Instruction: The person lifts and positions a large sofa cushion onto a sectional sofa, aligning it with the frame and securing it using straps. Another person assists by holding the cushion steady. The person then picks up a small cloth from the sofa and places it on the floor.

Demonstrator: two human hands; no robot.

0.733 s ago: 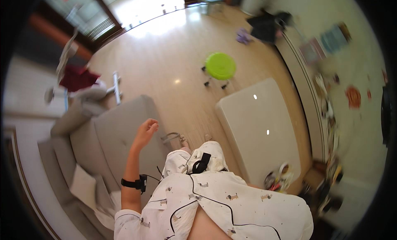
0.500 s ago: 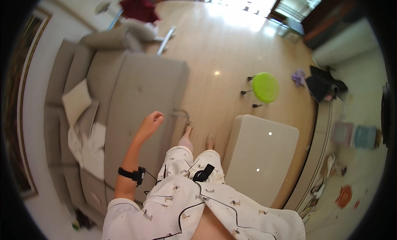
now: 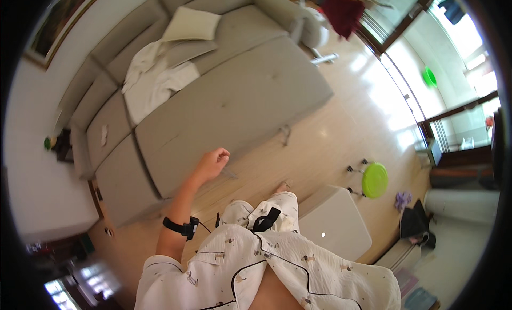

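My left hand [image 3: 214, 163] hangs in the air in front of my body, its fingers curled in, and no object shows in it. In this view it overlaps the near edge of the grey sofa [image 3: 250, 104]; whether it touches the sofa is not plain, though it looks apart. A black strap with a small device [image 3: 184, 228] sits round my left forearm, and a thin cable runs from it. My right hand is out of view. On the sofa lie a crumpled white cloth [image 3: 154, 91] and a cream cushion [image 3: 192, 24].
To the right stands a low, pale, round-cornered table [image 3: 341, 224]. Beyond it are a green wheeled stool [image 3: 375, 180], a purple item [image 3: 403, 200] and a dark bag-like thing [image 3: 417, 222]. Glass doors [image 3: 397, 30] and a dark red cloth [image 3: 342, 14] are at the far right.
My view has turned left, so the sofa fills more of the picture and the table and stool sit lower right. My left hand stays curled before me.
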